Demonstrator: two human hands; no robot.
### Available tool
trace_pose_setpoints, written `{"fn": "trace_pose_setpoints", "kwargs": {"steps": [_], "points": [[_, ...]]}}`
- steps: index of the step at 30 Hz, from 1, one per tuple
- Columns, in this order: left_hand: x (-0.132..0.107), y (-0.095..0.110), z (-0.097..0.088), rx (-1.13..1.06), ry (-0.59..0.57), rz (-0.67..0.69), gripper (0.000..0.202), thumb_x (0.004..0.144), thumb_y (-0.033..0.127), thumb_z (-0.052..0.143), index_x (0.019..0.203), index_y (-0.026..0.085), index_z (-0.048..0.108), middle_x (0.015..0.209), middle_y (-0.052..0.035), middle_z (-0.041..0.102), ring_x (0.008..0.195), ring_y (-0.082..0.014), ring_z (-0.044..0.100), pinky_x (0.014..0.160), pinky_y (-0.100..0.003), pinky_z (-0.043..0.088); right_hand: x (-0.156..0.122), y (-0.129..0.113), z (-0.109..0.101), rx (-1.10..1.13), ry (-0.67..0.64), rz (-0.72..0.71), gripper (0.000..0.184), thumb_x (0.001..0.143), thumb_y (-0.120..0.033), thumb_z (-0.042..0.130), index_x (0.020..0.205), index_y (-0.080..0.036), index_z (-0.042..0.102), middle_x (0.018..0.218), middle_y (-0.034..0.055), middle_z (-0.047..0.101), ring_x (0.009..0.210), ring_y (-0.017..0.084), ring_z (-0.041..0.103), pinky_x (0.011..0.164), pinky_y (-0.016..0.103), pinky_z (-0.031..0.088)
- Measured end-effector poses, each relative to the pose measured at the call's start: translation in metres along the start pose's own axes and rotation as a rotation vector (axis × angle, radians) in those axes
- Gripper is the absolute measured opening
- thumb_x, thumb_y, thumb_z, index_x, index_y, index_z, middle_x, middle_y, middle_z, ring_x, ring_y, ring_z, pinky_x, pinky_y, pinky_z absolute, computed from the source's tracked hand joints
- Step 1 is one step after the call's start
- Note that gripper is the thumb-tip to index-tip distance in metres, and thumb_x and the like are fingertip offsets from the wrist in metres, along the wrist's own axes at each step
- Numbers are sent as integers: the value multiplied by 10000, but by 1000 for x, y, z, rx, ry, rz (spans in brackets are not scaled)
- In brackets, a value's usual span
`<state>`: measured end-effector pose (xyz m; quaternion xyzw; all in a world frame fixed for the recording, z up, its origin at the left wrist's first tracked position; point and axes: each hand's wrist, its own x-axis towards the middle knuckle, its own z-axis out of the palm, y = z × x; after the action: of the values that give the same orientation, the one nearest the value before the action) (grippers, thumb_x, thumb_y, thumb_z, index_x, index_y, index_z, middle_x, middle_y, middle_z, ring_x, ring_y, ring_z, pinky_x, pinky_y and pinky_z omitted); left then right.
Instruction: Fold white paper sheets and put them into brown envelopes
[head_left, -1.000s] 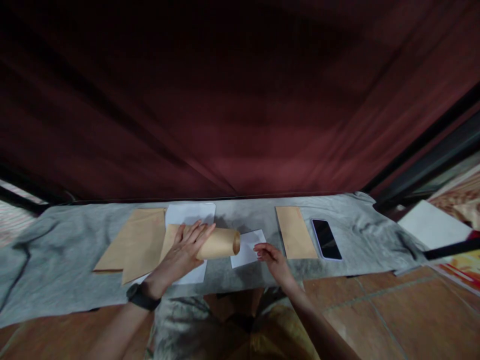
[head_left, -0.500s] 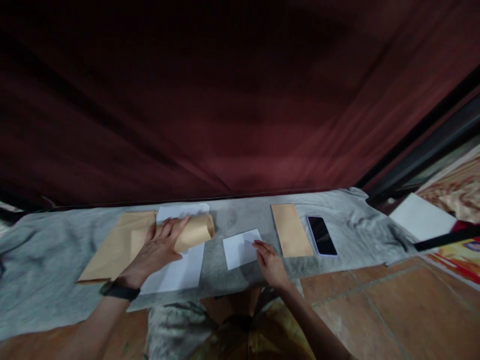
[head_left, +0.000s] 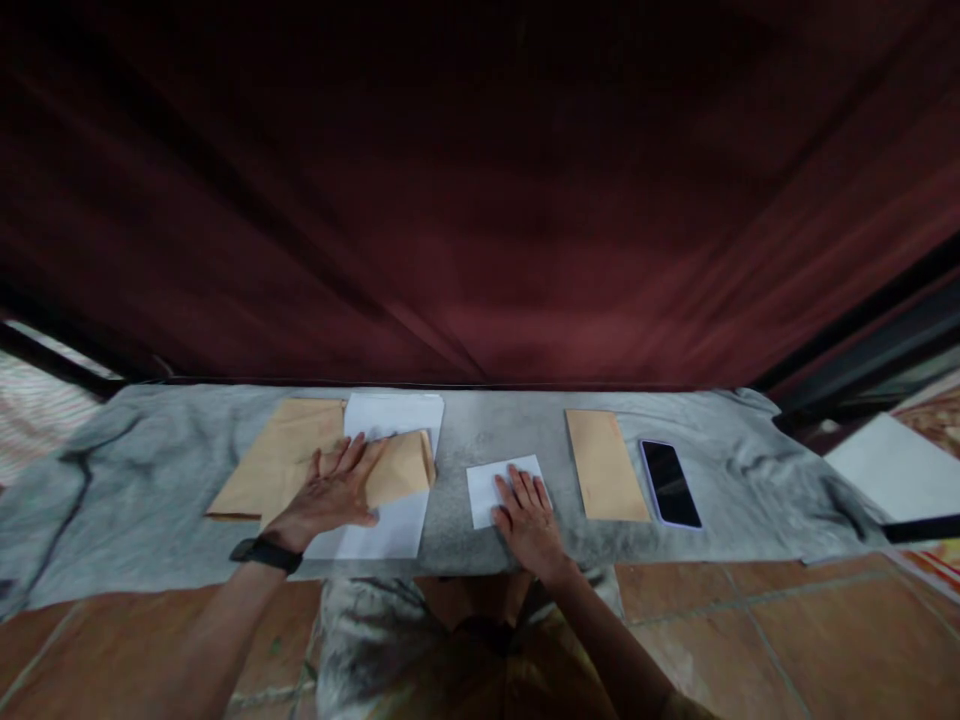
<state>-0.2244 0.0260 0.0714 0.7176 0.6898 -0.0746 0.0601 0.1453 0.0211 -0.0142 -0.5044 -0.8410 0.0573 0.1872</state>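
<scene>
Head view: our left hand (head_left: 330,495) lies on the folded-over brown paper (head_left: 401,468), fingers spread apart; that paper sits atop the white sheets (head_left: 390,530), left of the surface (head_left: 510,420) middle. Our right hand (head_left: 529,520) rests on the small white slip (head_left: 484,490), fingers slightly apart, nearer the surface's front edge. Toward its right edge we've got 1 brown envelope (head_left: 606,465), then 1 phone (head_left: 670,483).

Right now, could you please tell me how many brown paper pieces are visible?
3: the far-left piece, the middle piece under the left hand, and the right-side piece beside the phone. More may be hidden beneath these.
</scene>
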Motion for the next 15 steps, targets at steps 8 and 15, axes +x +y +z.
{"fn": "trace_pose_setpoints", "kwargs": {"steps": [8, 15], "points": [[-24, 140, 14, 28, 364, 439, 784, 879, 382, 647, 1562, 215, 300, 1647, -120, 295, 1539, -267, 212, 1246, -516, 162, 13, 3, 0, 25, 14, 4, 465, 1033, -245, 392, 1484, -186, 483, 1563, 115, 443, 1464, 269, 374, 1206, 506, 278], [-35, 218, 70, -63, 297, 409, 892, 903, 635, 524, 1517, 18, 331, 1611, -227, 319, 1526, -307, 237, 1260, -465, 188, 22, 11, -6, -20, -93, -51, 485, 1041, -220, 353, 1515, -161, 436, 1599, 123, 383, 1489, 261, 322, 1216, 491, 234]]}}
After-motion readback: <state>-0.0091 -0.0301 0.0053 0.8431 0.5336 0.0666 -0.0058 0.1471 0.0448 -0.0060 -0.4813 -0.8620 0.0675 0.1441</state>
